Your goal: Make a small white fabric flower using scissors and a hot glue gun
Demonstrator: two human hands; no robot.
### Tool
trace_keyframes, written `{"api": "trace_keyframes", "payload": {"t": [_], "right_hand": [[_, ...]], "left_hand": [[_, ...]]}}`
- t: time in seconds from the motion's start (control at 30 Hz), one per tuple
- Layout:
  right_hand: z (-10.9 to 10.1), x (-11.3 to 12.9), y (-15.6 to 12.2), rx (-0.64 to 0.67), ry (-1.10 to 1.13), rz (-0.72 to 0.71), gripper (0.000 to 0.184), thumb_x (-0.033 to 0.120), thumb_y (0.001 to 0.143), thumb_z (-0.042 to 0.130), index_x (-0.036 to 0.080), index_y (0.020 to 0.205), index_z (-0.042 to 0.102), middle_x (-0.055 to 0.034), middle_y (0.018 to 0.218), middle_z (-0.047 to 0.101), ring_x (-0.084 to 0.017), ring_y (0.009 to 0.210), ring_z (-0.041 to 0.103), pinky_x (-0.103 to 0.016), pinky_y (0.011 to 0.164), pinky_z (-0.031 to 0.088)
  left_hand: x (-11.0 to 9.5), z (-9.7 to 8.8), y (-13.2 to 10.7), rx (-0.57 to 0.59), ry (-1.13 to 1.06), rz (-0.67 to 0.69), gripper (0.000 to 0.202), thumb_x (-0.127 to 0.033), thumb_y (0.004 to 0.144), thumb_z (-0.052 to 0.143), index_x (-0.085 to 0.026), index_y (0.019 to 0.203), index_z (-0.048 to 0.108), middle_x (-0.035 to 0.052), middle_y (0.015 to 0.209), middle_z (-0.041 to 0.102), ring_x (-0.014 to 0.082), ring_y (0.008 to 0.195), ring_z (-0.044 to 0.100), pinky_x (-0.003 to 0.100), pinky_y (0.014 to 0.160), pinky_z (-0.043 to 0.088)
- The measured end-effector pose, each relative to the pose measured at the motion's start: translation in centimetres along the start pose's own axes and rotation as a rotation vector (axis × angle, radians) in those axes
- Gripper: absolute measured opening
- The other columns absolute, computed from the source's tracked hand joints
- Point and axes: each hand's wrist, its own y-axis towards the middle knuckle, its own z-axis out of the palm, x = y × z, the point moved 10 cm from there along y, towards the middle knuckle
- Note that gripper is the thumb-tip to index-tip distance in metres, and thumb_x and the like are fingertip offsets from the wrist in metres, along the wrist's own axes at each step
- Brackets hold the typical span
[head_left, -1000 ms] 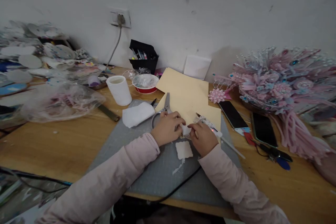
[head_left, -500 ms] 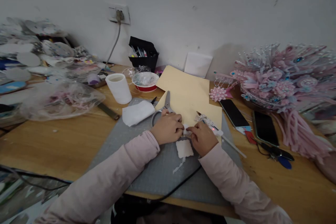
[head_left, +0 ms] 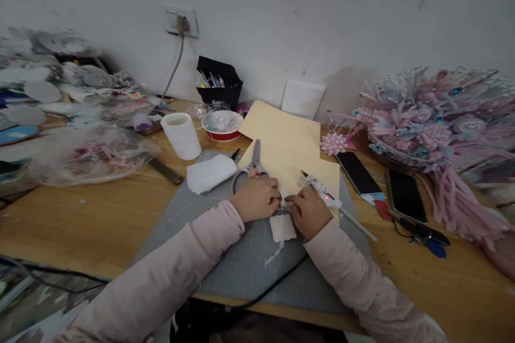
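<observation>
My left hand [head_left: 256,198] and my right hand [head_left: 309,210] meet over the grey mat [head_left: 225,257], fingers pinched together on a small white piece [head_left: 285,198] between them. Only a sliver of that piece shows. A square white foam piece [head_left: 282,228] with a torn strip lies on the mat just below my hands. Scissors [head_left: 252,163] lie just beyond my left hand on tan paper [head_left: 285,144]. A glue gun [head_left: 328,197] with a red light lies right beside my right hand.
A white cup [head_left: 182,135], a red-rimmed bowl [head_left: 222,125], a white cloth [head_left: 210,173] and a black pen holder [head_left: 218,83] stand behind the mat. Two phones [head_left: 356,173] [head_left: 405,195] lie at right, beside a pink beaded headdress [head_left: 434,123]. Clutter and plastic bags [head_left: 88,153] fill the left.
Both hands have stayed pinched on the small white piece, drawing slightly closer together. The view shifted a little.
</observation>
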Motion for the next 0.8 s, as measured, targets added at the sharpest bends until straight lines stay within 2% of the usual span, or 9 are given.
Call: {"api": "trace_keyframes", "payload": {"t": [0.5,0.8], "right_hand": [[-0.16,-0.06,0.01,0.001,-0.009,0.025,0.030,0.008,0.074,0.046,0.020,0.090,0.069,-0.0081,0.078,0.058,-0.019,0.080,0.054,-0.030,0.076,0.040],[0.32,-0.07,-0.04,0.084,-0.032,0.050,0.031,0.009,0.075,0.046,0.020,0.095,0.067,-0.0088,0.083,0.058,-0.020,0.085,0.053,-0.030,0.078,0.038]], "left_hand": [[-0.12,0.22,0.03,0.040,-0.005,0.002,0.025,-0.020,0.073,0.043,-0.020,0.067,0.067,0.0046,0.070,0.063,0.0198,0.076,0.053,0.040,0.078,0.026],[-0.27,0.21,0.00,0.063,-0.008,0.004,0.025,-0.020,0.074,0.043,-0.020,0.067,0.066,0.0042,0.072,0.061,0.0189,0.077,0.052,0.040,0.078,0.026]]}}
